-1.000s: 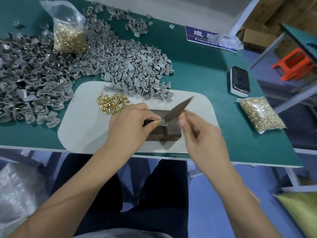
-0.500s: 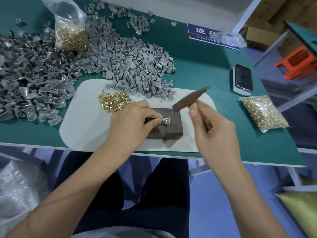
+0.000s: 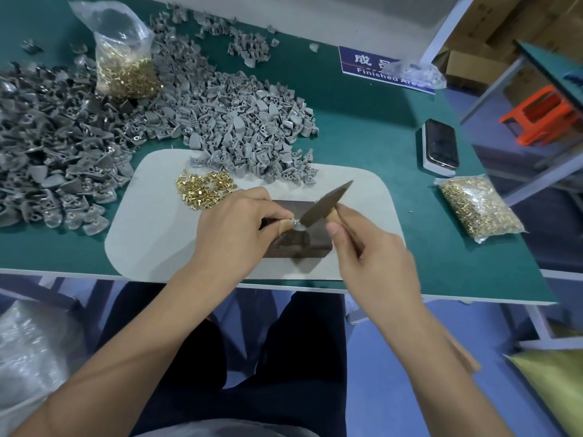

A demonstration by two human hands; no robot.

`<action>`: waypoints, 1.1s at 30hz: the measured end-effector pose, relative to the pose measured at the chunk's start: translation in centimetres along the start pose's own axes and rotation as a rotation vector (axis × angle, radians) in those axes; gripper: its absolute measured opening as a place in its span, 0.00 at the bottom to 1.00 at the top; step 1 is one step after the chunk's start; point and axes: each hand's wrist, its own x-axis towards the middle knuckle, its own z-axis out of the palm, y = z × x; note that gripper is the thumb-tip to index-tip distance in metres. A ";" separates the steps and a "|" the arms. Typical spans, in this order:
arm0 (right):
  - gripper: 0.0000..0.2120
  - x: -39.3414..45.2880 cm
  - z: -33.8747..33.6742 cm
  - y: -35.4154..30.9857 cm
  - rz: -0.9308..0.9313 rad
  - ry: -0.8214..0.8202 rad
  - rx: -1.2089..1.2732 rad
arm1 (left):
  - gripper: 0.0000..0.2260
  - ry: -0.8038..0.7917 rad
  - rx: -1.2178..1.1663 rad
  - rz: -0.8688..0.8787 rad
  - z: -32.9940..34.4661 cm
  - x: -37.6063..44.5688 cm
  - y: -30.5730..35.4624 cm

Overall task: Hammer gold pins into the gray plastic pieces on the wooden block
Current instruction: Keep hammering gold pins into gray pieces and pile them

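Observation:
A dark wooden block (image 3: 310, 247) lies on a pale mat (image 3: 151, 234) near the table's front edge. My left hand (image 3: 235, 228) pinches a small gray plastic piece (image 3: 298, 227) against the block's top. My right hand (image 3: 369, 253) grips a wooden-handled hammer (image 3: 325, 203), whose dark head is down on the piece. A loose heap of gold pins (image 3: 202, 189) lies on the mat just left of my left hand. A big pile of gray plastic pieces (image 3: 246, 130) spreads behind the mat.
A second, darker heap of gray pieces (image 3: 53, 152) covers the left of the green table (image 3: 362, 127). Two bags of gold pins stand at back left (image 3: 126, 64) and right (image 3: 479, 208). A phone (image 3: 441, 146) and a blue sign (image 3: 372, 67) lie at the right.
The hammer was down on the piece, rose and swung right half a second ago, and is now down on the piece again. My left hand kept its hold.

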 end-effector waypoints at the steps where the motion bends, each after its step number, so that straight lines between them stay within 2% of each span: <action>1: 0.16 0.2 -0.3 0.3 0.017 0.040 -0.003 | 0.04 -0.001 -0.001 -0.001 0.0 0.0 0.0; 4: 0.16 0.5 -0.6 0.3 0.049 0.136 0.161 | 0.04 -0.005 0.002 -0.003 0.1 0.1 -0.2; 8: 0.13 0.6 -0.5 -0.8 0.022 -0.084 -0.005 | 0.04 -0.013 0.017 -0.001 0.1 0.1 -0.3; 10: 0.16 0.9 -1.1 -0.7 0.007 -0.015 -0.087 | 0.05 -0.012 0.020 0.000 0.1 0.1 -0.3; 13: 0.18 1.0 -1.4 -0.8 0.041 0.103 0.097 | 0.04 -0.007 0.000 -0.012 0.1 0.1 -0.2; 16: 0.15 0.5 -0.8 -0.9 0.020 -0.051 0.011 | 0.05 -0.004 0.008 -0.012 0.1 0.1 -0.2; 18: 0.12 0.6 -0.8 -0.6 0.038 -0.062 -0.032 | 0.05 -0.009 0.013 -0.009 0.1 0.1 -0.1; 22: 0.16 1.1 -0.9 0.7 0.145 0.106 -0.019 | 0.05 -0.010 -0.007 -0.008 0.1 0.0 -0.2; 28: 0.29 1.8 1.0 2.6 0.325 0.007 -0.215 | 0.04 -0.012 -0.008 -0.006 0.2 -0.2 -0.2; 31: 0.21 1.5 1.8 2.9 0.253 0.032 -0.356 | 0.04 -0.013 -0.006 -0.015 0.2 -0.2 -0.1; 33: 0.16 1.7 1.9 2.9 0.192 0.098 -0.237 | 0.04 -0.014 -0.009 -0.020 0.2 -0.2 -0.1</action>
